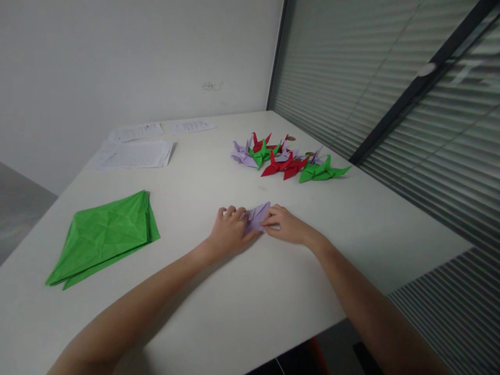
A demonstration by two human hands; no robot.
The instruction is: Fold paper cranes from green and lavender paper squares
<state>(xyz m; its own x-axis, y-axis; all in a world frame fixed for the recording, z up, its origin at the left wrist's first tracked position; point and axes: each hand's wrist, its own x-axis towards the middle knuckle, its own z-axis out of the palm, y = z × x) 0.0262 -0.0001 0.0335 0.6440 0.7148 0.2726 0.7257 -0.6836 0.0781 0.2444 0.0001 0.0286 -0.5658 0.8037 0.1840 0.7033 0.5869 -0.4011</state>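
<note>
A small folded piece of lilac paper lies on the white table in front of me. My left hand rests on its left side with the fingers curled down onto the paper. Pressing on the paper's right edge, my right hand keeps its fingertips pinched together. Both hands hold the paper flat against the table.
A stack of creased green paper sheets lies at the left. Several finished origami figures in red, green and lilac sit at the back right near the blinds. Printed white sheets lie at the far side.
</note>
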